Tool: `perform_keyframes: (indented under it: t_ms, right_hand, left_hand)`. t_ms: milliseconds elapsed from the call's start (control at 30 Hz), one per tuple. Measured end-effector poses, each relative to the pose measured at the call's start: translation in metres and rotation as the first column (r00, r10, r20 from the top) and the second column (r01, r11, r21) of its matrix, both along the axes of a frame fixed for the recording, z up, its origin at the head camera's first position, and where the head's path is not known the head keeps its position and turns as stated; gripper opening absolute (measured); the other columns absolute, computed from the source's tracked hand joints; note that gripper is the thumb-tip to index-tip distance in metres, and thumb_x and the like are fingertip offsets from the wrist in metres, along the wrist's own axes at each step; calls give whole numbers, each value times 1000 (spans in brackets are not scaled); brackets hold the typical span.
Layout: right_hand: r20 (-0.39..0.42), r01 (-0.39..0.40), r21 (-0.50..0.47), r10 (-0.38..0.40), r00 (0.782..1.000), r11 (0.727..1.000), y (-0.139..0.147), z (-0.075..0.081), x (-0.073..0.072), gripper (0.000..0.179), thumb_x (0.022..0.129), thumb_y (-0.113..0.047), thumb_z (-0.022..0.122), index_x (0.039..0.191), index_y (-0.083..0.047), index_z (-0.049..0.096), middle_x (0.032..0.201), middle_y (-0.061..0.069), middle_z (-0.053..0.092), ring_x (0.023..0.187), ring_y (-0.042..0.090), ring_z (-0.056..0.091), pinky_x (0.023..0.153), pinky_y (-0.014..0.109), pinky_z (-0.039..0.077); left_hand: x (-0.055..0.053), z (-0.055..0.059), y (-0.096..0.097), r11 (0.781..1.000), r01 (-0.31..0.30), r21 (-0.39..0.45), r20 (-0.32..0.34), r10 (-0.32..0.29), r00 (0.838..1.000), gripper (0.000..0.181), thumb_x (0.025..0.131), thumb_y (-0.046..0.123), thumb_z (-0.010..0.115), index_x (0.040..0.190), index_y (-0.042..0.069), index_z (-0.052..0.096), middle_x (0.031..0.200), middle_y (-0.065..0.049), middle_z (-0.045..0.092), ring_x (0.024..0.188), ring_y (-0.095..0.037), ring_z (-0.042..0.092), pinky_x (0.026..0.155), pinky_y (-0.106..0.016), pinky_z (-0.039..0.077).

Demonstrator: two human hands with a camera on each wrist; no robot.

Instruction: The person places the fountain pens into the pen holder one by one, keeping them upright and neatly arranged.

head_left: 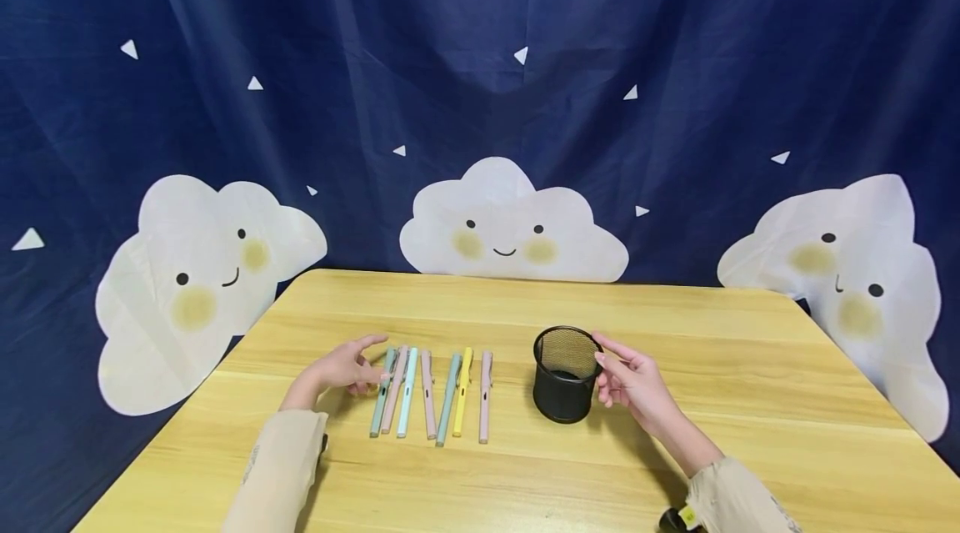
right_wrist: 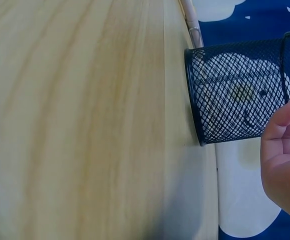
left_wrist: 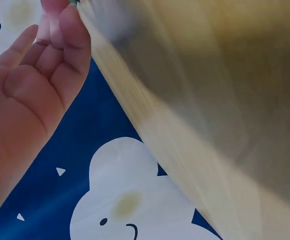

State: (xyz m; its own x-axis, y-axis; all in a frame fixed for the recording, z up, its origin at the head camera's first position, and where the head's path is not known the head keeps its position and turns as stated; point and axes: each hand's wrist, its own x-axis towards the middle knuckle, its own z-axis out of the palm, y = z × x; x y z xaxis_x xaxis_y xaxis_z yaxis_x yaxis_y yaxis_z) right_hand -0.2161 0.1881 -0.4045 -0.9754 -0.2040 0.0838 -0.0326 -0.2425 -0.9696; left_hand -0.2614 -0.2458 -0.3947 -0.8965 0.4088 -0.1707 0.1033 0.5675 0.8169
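Several capped pens lie side by side on the table in the head view. From the left come a dark green pen, a mauve pen, a light blue pen, another mauve pen, a grey-green pen, a yellow pen and a last mauve pen. My left hand reaches over the dark green pen, index finger and thumb spread apart; contact is unclear. A black mesh pen holder stands upright right of the pens. At its rim, my right hand pinches the right side.
The light wooden table carries everything. Behind it hangs a dark blue curtain with white clouds and triangles. A small black object with a yellow label is by the right sleeve.
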Motion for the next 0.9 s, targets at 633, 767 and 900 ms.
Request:
perform_keyframes:
  t_ms: [633, 767, 900]
  right_hand:
    - [-3, 0, -4, 0, 1000, 1000, 1, -1, 0, 55, 91, -11, 52, 136, 7, 25, 58, 2, 57, 45, 10, 52, 43, 19, 46]
    - [-2, 0, -6, 0, 1000, 1000, 1, -1, 0, 54, 91, -11, 52, 136, 7, 27, 58, 2, 57, 45, 10, 53, 43, 19, 46]
    - [2, 4, -7, -4, 1000, 1000, 1, -2, 0, 53, 91, -11, 52, 136, 6, 29, 58, 2, 57, 45, 10, 53, 42, 19, 46]
  left_hand:
    - [-4, -4, 9, 994, -54, -98, 175, 70, 982, 85, 77, 12, 70, 142, 3, 15, 65, -8, 55, 48, -12, 47, 46, -21, 41]
    - [-4, -4, 13, 989, -103, -104, 196, 122, 973, 86, 75, 9, 71, 142, 4, 16, 62, -6, 54, 44, -10, 45, 44, -19, 38]
    - [-6, -5, 15, 984, -141, -104, 211, 161, 964, 87, 73, 5, 72, 142, 5, 18, 59, -6, 54, 42, -9, 45, 42, -18, 37]
